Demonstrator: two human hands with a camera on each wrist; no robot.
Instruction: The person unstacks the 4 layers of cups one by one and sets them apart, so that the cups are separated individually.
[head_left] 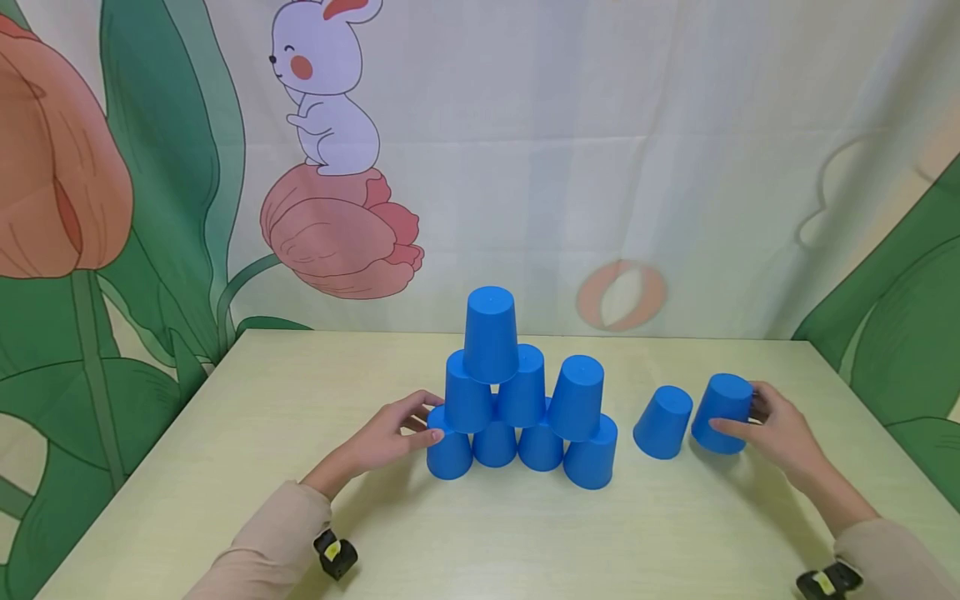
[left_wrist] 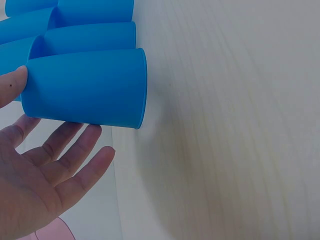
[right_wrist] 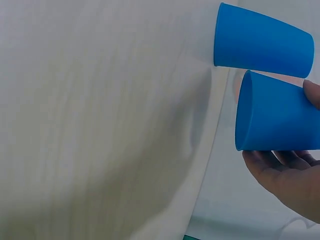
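Observation:
Upside-down blue cups form a stack: a bottom row of several cups (head_left: 588, 462), three cups (head_left: 576, 400) above it, and a single cup (head_left: 491, 333) on top, over the left and middle ones. My left hand (head_left: 393, 433) is at the leftmost bottom cup (left_wrist: 85, 90); the thumb touches its side, and the loosely spread fingers reach around its far side. Right of the stack, my right hand (head_left: 780, 429) grips another blue cup (right_wrist: 280, 112) between thumb and fingers, mouth down, tilted and slightly raised. A separate upside-down cup (head_left: 663, 423) stands just left of it.
The pale wooden table (head_left: 525, 542) bears all the cups. Behind its far edge hangs a curtain (head_left: 525, 167) printed with a rabbit and tulips. A small black camera (head_left: 335, 554) is worn on each wrist.

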